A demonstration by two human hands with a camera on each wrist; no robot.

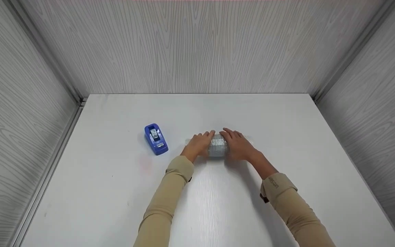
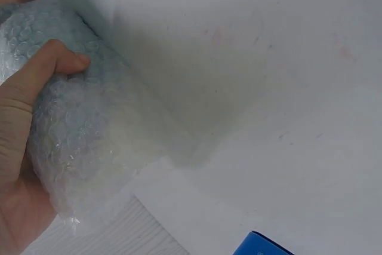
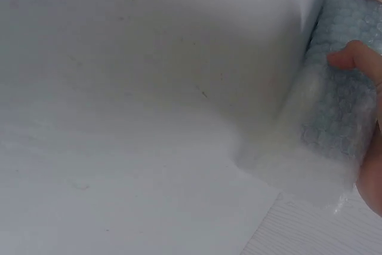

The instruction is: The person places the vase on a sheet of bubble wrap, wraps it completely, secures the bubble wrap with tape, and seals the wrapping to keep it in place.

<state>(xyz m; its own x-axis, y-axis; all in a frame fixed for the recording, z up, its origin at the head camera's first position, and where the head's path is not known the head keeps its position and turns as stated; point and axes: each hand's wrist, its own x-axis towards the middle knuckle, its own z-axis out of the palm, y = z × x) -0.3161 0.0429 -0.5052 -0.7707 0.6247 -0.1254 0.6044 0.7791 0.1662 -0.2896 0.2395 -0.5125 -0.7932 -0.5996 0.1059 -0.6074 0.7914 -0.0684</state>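
Note:
A bundle rolled in clear bubble wrap (image 1: 217, 146) lies across the middle of the white table, something pale blue-grey showing through it. My left hand (image 1: 201, 143) grips its left part; in the left wrist view the thumb bends over the bubble wrap (image 2: 89, 123) and the palm lies along its side. On the right part, my right hand (image 1: 238, 145) holds the roll the same way, thumb curled onto the bubble wrap (image 3: 337, 106) in the right wrist view. Loose, flattened film sticks out past both hands at the ends. The wrapped content is hidden.
A blue tape dispenser (image 1: 156, 139) with a roll of clear tape stands left of my left hand. The white tabletop (image 1: 115, 199) is bounded by wood-grain panels (image 1: 197, 48) at the back and both sides.

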